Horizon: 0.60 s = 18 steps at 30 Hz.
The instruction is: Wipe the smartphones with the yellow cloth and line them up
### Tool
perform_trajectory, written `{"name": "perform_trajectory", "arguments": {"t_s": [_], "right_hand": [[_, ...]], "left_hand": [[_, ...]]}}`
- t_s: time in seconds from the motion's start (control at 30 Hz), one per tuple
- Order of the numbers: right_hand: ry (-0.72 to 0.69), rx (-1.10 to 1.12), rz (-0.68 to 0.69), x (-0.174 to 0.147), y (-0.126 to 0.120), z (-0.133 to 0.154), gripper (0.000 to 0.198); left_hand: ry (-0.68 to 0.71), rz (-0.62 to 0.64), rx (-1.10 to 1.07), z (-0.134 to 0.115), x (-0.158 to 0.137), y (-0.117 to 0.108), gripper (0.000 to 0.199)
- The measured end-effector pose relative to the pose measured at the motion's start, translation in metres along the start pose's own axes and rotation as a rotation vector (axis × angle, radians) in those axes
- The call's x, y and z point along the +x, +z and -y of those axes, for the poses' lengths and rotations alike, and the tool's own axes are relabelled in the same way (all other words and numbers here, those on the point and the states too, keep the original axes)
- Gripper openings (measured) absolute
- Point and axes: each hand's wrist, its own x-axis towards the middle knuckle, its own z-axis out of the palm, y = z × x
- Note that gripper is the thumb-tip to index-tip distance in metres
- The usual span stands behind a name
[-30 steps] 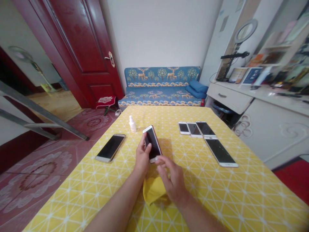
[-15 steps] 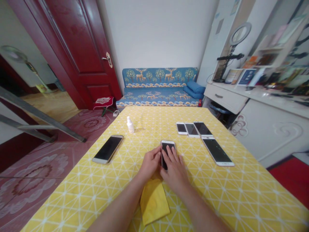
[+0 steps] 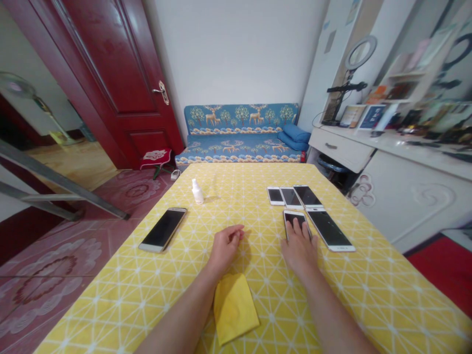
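Note:
A white-framed smartphone lies screen up on the table, right of centre. My right hand covers its near part, fingers across the dark screen, thumb and little finger along its sides. Over the tablecloth near the middle, my left hand is loosely closed, fingers curled together, with nothing visible in it. Just below that hand lies a folded yellow cloth. Close to the right hand are a large smartphone with a white frame and, behind it, three more phones in a row, including a small white one.
A white spray bottle stands at the left of the table. Nearer, a gold-edged smartphone lies screen up. The yellow patterned tablecloth covers the table. Beyond are a blue sofa and, at right, a white cabinet.
My right hand has slid the smartphone from the middle to the right, beside the large phone. The left hand has let go of it and stays near the middle.

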Motion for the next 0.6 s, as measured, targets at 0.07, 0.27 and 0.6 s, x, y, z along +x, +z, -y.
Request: {"name": "perform_trajectory", "arguments": {"t_s": [0.07, 0.27, 0.6], "right_hand": [[0.013, -0.016, 0.023, 0.005, -0.001, -0.004, 0.058], [0.01, -0.022, -0.009, 0.012, 0.002, -0.009, 0.055], [-0.015, 0.041, -0.106, 0.025, 0.01, -0.021, 0.049]], "left_hand": [[0.007, 0.011, 0.016, 0.003, 0.001, 0.0, 0.024], [0.011, 0.002, -0.002, 0.004, 0.001, -0.001, 0.023], [0.003, 0.021, 0.114, 0.005, 0.003, -0.003, 0.027]]}}
